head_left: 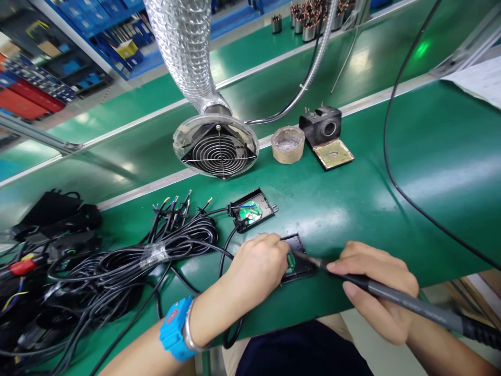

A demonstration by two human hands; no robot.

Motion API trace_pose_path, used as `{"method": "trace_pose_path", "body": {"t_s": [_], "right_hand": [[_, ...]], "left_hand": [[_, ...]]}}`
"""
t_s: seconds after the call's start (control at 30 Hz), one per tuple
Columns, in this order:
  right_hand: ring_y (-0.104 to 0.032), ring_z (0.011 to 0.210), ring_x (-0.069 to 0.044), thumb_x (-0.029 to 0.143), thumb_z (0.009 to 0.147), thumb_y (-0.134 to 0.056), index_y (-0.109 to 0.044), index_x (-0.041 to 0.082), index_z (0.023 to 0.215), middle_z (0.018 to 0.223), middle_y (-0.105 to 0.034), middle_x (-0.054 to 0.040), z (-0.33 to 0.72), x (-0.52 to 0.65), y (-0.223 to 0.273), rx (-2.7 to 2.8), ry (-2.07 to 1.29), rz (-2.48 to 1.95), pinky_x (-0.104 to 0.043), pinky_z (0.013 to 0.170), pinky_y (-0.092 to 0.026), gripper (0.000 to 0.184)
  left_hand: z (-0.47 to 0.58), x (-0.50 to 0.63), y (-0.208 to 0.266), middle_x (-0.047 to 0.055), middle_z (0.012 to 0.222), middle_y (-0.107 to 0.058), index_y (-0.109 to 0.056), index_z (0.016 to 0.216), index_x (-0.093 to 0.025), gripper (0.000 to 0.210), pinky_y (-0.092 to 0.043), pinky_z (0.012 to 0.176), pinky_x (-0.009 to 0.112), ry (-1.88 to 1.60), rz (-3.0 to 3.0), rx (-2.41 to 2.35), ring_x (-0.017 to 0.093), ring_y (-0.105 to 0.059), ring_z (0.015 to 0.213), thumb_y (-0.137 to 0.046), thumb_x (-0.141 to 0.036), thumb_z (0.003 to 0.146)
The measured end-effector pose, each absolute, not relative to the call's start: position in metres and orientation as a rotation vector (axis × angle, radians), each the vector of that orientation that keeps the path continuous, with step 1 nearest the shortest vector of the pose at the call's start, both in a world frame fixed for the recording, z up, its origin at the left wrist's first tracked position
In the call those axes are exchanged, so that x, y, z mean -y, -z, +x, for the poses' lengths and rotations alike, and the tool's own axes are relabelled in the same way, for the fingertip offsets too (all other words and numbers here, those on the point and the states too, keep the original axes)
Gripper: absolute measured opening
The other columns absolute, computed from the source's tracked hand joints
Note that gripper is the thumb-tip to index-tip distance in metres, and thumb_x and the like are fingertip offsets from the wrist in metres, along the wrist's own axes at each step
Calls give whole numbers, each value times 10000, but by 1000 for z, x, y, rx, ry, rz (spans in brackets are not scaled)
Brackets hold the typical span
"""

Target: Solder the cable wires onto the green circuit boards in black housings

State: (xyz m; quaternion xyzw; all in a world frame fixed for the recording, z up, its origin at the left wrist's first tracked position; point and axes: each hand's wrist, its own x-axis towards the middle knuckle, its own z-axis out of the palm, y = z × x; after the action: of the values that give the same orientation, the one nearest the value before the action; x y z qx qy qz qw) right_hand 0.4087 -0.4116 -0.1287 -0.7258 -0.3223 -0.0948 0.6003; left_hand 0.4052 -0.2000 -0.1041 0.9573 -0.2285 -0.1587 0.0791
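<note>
My right hand point(381, 287) is wrapped round a soldering iron point(407, 301), with its tip pointing left at a small green circuit board point(290, 262). That board sits in a black plastic housing point(300, 267) on the bench. My left hand point(260, 269) is curled closed at the board's left side. Its fingertips are turned away from me, so what they pinch is hidden. Just beyond my left hand lies a second black housing point(266, 207) holding a round green board point(250, 213), with a black cable running into it.
A fume extractor hood point(219, 149) hangs over the bench on a foil duct. Behind are a round pot point(287, 146) and a soldering iron stand point(326, 133) with a sponge tray. Bundled black cables point(183, 235) fill the left. The iron's cord point(391, 167) loops at right.
</note>
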Motion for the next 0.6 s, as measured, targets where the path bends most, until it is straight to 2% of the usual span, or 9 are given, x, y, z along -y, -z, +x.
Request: {"method": "trace_pose_path", "body": {"t_s": [0.17,0.6], "right_hand": [[-500,531,-130,110,733,-463,-645,139,924,621,-560,-33,409,412,131,774,204,-1691,-269,486,-410,265],[-507,544,-130,93,720,-461,-628,109,875,624,-523,-41,409,409,129,876,251,-1756,-274,503,-405,229]], "left_hand": [[405,198,106,31,802,-612,-645,896,-168,174,-516,730,325,442,2848,646,190,-591,769,-471,-167,877],[402,197,108,14,791,-619,-642,881,-189,174,-517,682,327,436,2884,612,195,-601,759,-469,-174,873]]}}
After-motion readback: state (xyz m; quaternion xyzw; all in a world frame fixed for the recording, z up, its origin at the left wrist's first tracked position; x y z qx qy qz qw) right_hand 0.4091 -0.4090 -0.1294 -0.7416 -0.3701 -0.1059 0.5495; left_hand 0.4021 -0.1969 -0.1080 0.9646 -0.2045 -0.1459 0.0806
